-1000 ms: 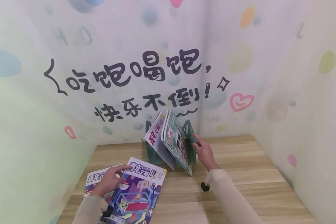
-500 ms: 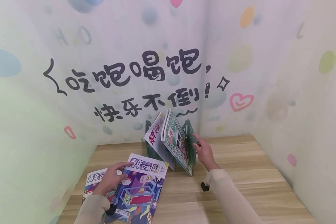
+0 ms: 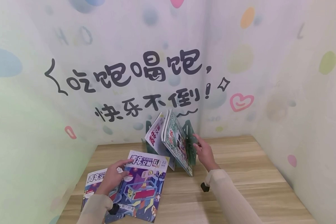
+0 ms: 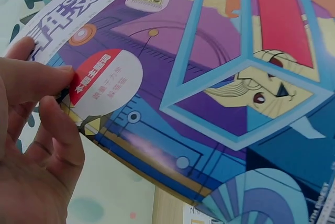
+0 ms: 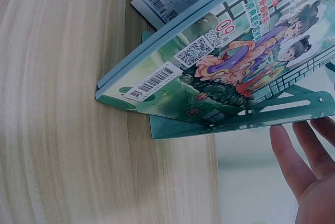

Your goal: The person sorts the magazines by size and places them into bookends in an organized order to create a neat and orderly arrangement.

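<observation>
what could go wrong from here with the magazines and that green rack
The left hand pinches the purple magazine near one edge, so it might sag or twist free. The green-covered magazine leans with its lower corner jutting past the rack; a bump could slide it out. The right hand touches the rack's side, so a push might shift it.

In front of the green bookend, bare tabletop is offering a hand free passage. To its front left, the held magazine and a second magazine are blocking the way. Inside it, leaning magazines are filling the middle. At its right side, the right hand is obstructing; behind it, the wall is closing the passage.
</observation>
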The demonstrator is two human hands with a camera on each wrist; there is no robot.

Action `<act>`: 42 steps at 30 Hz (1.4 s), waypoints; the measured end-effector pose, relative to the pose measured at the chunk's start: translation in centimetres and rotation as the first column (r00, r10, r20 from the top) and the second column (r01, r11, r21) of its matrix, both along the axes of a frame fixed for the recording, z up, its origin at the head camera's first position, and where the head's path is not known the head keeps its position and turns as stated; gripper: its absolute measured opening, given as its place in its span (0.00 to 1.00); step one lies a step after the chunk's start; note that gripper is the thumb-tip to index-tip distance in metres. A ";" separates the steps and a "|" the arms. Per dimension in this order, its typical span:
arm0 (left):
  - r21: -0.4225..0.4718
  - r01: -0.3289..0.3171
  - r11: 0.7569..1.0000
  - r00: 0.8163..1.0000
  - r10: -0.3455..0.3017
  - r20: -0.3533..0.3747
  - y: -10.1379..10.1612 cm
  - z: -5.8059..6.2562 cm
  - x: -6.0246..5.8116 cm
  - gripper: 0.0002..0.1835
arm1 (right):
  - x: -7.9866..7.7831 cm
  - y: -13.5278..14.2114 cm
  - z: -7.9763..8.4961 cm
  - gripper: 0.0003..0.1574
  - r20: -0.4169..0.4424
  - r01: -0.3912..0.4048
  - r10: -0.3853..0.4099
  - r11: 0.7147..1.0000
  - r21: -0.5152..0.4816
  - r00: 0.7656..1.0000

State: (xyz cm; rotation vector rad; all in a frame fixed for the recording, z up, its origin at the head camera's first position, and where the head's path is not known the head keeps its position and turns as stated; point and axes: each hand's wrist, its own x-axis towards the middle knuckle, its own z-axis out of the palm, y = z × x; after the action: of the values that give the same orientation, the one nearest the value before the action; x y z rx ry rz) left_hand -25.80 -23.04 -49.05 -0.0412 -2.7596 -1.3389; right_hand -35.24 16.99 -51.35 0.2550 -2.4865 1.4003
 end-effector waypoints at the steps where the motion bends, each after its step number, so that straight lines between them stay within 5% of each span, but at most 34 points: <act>1: 0.009 -0.005 1.000 1.000 0.005 -0.005 0.0 0.0 0.0 0.27 | 0.0 0.0 0.0 0.30 0.000 0.000 0.000 1.000 -0.004 1.000; 18: 0.045 -0.042 0.998 0.994 0.046 -0.102 1.0 -0.2 -0.2 0.27 | 0.1 0.1 0.0 0.30 0.019 -0.002 0.002 1.000 -0.005 1.000; 25: 0.107 -0.036 0.994 0.996 0.043 -0.073 1.3 -0.4 -0.2 0.29 | 0.1 0.2 0.1 0.30 0.022 -0.006 0.006 1.000 -0.013 1.000; 42: 0.203 -0.068 0.977 0.987 0.096 -0.130 2.6 -0.5 -0.3 0.30 | 0.2 0.2 0.2 0.30 0.031 -0.003 0.003 1.000 -0.012 1.000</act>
State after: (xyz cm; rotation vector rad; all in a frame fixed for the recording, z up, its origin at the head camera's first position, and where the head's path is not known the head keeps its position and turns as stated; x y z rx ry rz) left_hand -26.12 -20.44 -49.52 -0.0087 -2.4748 -1.5189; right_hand -35.07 17.19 -51.18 0.2364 -2.5023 1.4307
